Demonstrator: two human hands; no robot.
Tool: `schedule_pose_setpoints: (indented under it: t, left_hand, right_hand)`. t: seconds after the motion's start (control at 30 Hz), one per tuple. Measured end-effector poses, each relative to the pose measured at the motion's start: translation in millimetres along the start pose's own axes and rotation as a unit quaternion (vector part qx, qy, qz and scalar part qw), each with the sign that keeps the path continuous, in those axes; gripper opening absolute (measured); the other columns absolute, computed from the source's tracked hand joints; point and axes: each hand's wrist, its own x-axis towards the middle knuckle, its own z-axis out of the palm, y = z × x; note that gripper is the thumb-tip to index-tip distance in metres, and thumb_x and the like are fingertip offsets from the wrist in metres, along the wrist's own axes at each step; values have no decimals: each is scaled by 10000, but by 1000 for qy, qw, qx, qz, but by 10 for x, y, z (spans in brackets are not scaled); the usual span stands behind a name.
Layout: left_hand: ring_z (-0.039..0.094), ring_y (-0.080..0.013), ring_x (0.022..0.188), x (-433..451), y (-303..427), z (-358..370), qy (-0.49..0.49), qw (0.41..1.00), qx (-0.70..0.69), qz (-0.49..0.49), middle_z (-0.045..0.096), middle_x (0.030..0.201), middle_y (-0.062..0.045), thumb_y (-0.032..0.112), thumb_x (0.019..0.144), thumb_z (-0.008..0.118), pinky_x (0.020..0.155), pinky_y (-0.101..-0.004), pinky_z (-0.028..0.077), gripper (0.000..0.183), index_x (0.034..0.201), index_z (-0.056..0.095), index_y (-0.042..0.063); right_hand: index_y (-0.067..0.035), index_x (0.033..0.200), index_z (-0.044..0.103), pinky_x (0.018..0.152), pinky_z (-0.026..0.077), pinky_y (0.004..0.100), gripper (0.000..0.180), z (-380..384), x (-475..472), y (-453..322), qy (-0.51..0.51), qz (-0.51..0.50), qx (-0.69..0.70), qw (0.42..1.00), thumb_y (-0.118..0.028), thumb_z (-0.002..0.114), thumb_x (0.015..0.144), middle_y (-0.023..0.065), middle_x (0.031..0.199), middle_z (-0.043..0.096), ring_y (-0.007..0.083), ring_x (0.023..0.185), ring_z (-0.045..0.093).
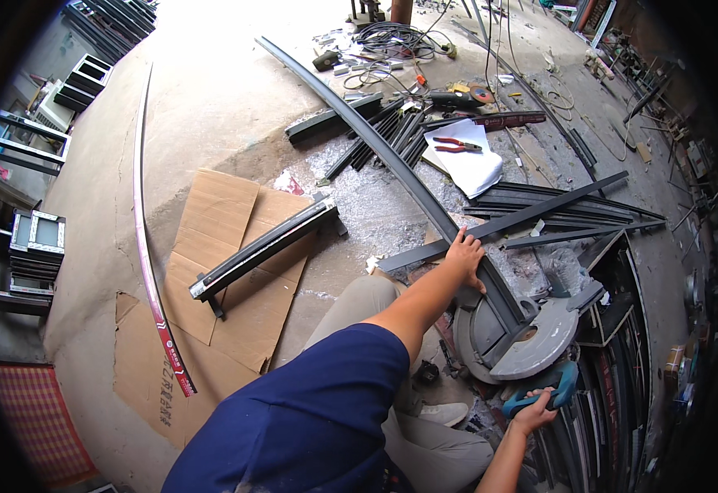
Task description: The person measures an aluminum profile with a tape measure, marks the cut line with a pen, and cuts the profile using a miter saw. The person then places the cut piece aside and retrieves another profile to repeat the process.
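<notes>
A long grey metal profile [390, 154] runs from the upper middle down to a miter saw [534, 345] at the lower right. My left hand [467, 256] grips this profile just short of the saw, fingers over its edge. The lower end of the profile lies on the saw's base, beside the round grey blade guard. My right hand [534, 410] is closed around the saw's teal handle [562, 388]. Another dark flat bar [537, 206] crosses the profile near my left hand. The guard hides the blade's cutting edge.
A bundled dark profile [266, 246] lies over flattened cardboard [211, 209]. Red-handled pliers [457, 145] rest on white paper [476, 169]. Beyond are an angle grinder [464, 98] and coiled cables [396, 43]. Many profiles stand in a rack [611, 407] beside the saw; a long strip [140, 228] lies left.
</notes>
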Motion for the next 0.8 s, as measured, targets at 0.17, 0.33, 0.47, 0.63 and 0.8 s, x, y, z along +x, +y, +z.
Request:
schedule_pose_setpoints:
  t: [0.17, 0.33, 0.47, 0.63, 0.8]
  left_hand:
    - [450, -282, 1250, -9, -4, 7, 5, 1000, 2, 0, 569, 1182, -96, 878, 565, 616, 1205, -555, 29, 1067, 1207, 605, 26]
    - [443, -287, 1263, -5, 5, -42, -7, 1000, -1, -1, 565, 1188, -100, 876, 569, 616, 1207, -550, 31, 1065, 1212, 605, 26]
    - [435, -287, 1273, -2, 17, -64, -15, 1000, 1, -4, 562, 1201, -100, 876, 575, 614, 1208, -546, 29, 1070, 1221, 601, 23]
    - [417, -263, 1311, 3, 24, -99, -37, 999, 0, -20, 562, 1269, -82, 875, 551, 630, 1211, -544, 13, 1086, 1264, 606, 57]
    - [408, -262, 1327, 15, 38, -132, -47, 999, 3, -19, 560, 1285, -82, 876, 547, 632, 1211, -544, 21, 1094, 1275, 601, 59]
  right_hand:
    - [35, 1063, 573, 624, 469, 288, 216, 1, -10, 20, 2, -5, -14, 1000, -136, 551, 932, 57, 806, 578, 155, 679, 545]
    - [40, 1070, 572, 626, 471, 292, 220, -11, -33, 62, -1, -5, -2, 1000, -130, 558, 931, 64, 816, 583, 157, 677, 547]
    - [41, 1076, 569, 625, 474, 289, 220, -46, -31, 159, 0, -9, 2, 1000, -122, 565, 928, 67, 818, 585, 159, 680, 552]
    - [41, 1061, 591, 616, 485, 293, 218, -1, -110, 210, 7, -27, -2, 1000, -137, 563, 938, 62, 789, 591, 159, 667, 556]
    - [44, 1116, 578, 624, 486, 289, 241, -24, -171, 278, -2, -27, -6, 1000, -127, 558, 947, 57, 790, 581, 157, 676, 550]
